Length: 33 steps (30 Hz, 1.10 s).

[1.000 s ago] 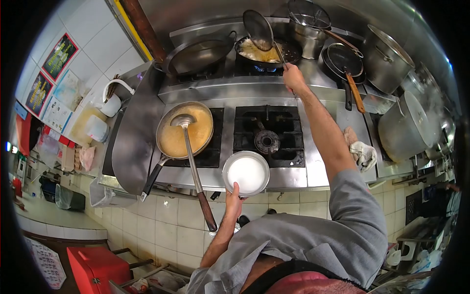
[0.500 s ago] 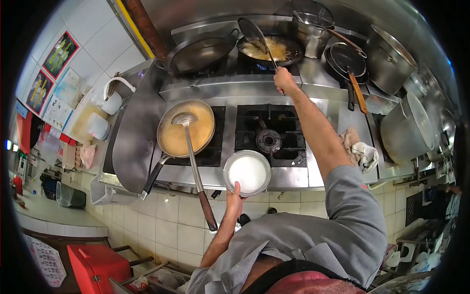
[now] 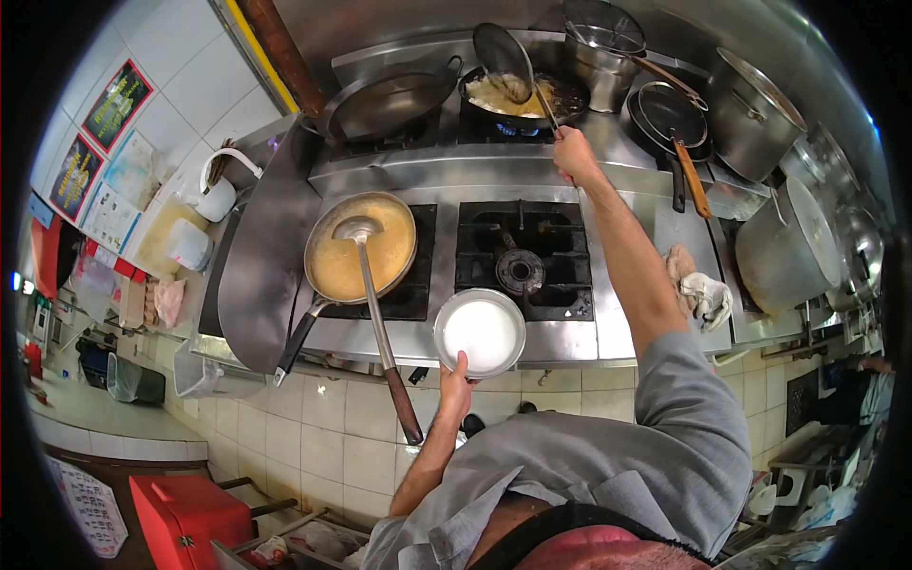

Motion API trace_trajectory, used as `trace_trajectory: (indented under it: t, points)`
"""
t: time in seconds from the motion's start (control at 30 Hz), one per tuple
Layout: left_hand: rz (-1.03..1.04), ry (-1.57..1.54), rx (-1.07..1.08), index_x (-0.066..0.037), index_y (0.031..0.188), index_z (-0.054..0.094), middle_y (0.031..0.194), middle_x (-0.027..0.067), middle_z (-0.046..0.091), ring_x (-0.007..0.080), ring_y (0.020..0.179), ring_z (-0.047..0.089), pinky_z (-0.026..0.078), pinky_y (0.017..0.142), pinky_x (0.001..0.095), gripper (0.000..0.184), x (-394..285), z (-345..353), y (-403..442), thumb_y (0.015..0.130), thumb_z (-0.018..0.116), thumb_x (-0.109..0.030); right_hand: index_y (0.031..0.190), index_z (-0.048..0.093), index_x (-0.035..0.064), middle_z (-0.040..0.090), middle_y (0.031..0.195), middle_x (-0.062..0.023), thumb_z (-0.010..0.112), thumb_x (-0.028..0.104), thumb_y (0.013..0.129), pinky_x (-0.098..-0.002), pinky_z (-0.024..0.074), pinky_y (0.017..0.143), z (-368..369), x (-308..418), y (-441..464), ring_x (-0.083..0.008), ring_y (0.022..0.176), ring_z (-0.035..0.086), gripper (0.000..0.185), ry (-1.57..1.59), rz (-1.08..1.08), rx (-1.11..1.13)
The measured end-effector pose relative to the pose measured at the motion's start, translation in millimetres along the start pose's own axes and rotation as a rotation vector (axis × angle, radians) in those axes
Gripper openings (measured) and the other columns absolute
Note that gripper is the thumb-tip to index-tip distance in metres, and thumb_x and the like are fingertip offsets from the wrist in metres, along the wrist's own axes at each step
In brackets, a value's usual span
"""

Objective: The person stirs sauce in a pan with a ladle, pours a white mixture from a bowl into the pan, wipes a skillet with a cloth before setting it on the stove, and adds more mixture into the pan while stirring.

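Observation:
My left hand (image 3: 457, 388) is closed on the near rim of a metal bowl (image 3: 521, 344), its thumb over the edge. White contents (image 3: 480, 332) fill much of the bowl, which I hold at the stove's front edge. Farther off, my right hand (image 3: 576, 155) grips the handle of a round, dark skimmer (image 3: 503, 59). The skimmer's head is tilted up over a wok (image 3: 532, 122) at the back burner, its lower edge close to the pale frying food (image 3: 489, 95). Whether that edge touches the food I cannot tell. Blue flame shows beneath the wok.
A pan of orange-brown sauce (image 3: 328, 271) with a ladle (image 3: 376, 309) resting in it stands front left, the ladle's handle jutting past the stove edge. Another wok (image 3: 389, 103) sits back left. Frying pans (image 3: 670, 114), large pots (image 3: 784, 247) and cloths (image 3: 705, 299) are at right.
My right hand has shifted right and slightly toward me. The skimmer's head has moved right and turned more upright. My left hand and the bowl have stayed nearly still.

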State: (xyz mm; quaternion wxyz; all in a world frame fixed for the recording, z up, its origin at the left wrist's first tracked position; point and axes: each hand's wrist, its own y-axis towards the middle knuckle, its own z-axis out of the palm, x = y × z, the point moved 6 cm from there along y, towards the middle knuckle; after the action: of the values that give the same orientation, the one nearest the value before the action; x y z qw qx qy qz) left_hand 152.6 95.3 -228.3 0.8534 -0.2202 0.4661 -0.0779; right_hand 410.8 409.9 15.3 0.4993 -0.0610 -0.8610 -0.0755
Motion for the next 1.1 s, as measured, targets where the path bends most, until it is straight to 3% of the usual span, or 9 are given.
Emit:
trace_trajectory:
  t: [0.1,0.2,0.27,0.4,0.57,0.7,0.8,1.1]
  points:
    - [0.003,-0.021,-0.004,-0.018,0.135,0.021,0.131,0.0099,0.038,0.0263,0.114,0.045,0.044,0.084,0.0498,0.053,1.2,-0.8,0.6,0.092,0.05,-0.024,0.084,0.05,0.0018,0.052,0.055,-0.0089,0.044,0.004,0.081,-0.0322,0.0368,0.032,-3.7,-3.4,-13.3,-0.0179,0.039,0.05,0.007,-0.01,-0.05,-0.014]
    - [0.001,-0.032,0.007,-0.018,0.135,0.021,0.131,0.0099,0.038,0.0267,0.114,0.045,0.045,0.084,0.0497,0.053,2.0,-0.7,2.6,0.092,0.051,-0.024,0.088,0.051,0.0026,0.049,0.052,-0.0074,0.043,0.004,0.082,-0.0323,0.0352,0.03,15.7,-27.8,-14.9,-0.0182,0.037,0.049,0.011,0.188,0.016,0.128]
    - [0.008,-0.032,0.015,-0.018,0.135,0.022,0.131,0.0098,0.038,0.0268,0.114,0.046,0.045,0.084,0.0496,0.053,1.8,-0.4,3.3,0.092,0.051,-0.024,0.087,0.051,0.003,0.046,0.05,-0.0068,0.043,0.005,0.082,-0.0332,0.0335,0.029,15.3,-31.0,-11.6,-0.0184,0.034,0.047,0.01,0.037,0.006,0.119]
    - [-0.002,-0.021,0.001,-0.02,0.135,0.022,0.13,0.0093,0.04,0.0256,0.113,0.046,0.045,0.083,0.0479,0.052,1.4,-1.3,0.4,0.092,0.051,-0.024,0.085,0.051,0.0029,0.049,0.052,-0.0094,0.043,0.006,0.082,-0.0352,0.0344,0.029,-1.9,-16.1,-22.6,-0.0197,0.034,0.047,0.009,0.022,-0.054,0.04]
    - [0.004,-0.006,0.014,-0.02,0.135,0.022,0.129,0.0085,0.041,0.0246,0.112,0.047,0.046,0.08,0.0461,0.052,0.5,0.7,0.8,0.092,0.051,-0.024,0.085,0.054,0.0025,0.055,0.057,-0.0133,0.045,0.006,0.082,-0.0361,0.0407,0.036,11.6,-20.0,-6.6,-0.0214,0.042,0.053,0.01,-0.159,-0.086,0.048]
    - [-0.001,0.003,-0.011,-0.021,0.135,0.022,0.129,0.008,0.041,0.0245,0.111,0.048,0.045,0.081,0.0464,0.052,2.5,-3.0,2.6,0.092,0.05,-0.024,0.082,0.05,0.002,0.052,0.055,-0.0113,0.045,0.006,0.081,-0.0348,0.0401,0.035,-13.3,2.4,-14.9,-0.0202,0.042,0.053,0.007,-0.062,-0.036,-0.033]
    - [-0.009,-0.008,-0.005,-0.021,0.136,0.021,0.129,0.0078,0.04,0.0247,0.111,0.047,0.045,0.081,0.047,0.052,4.5,-3.3,3.5,0.092,0.05,-0.023,0.081,0.049,0.0026,0.05,0.054,-0.0093,0.044,0.007,0.082,-0.0343,0.0381,0.034,1.6,-20.2,-4.9,-0.0188,0.04,0.051,0.007,-0.02,0.031,0.044]
    - [0.026,-0.026,-0.012,-0.02,0.136,0.022,0.131,0.0099,0.039,0.0271,0.112,0.047,0.046,0.081,0.0497,0.05,6.2,-3.9,3.7,0.092,0.048,-0.018,0.081,0.049,0.004,0.048,0.051,-0.0066,0.043,0.008,0.084,-0.0321,0.035,0.031,-2.7,-8.2,-21.7,-0.0165,0.034,0.046,0.009,0.078,-0.037,0.061]
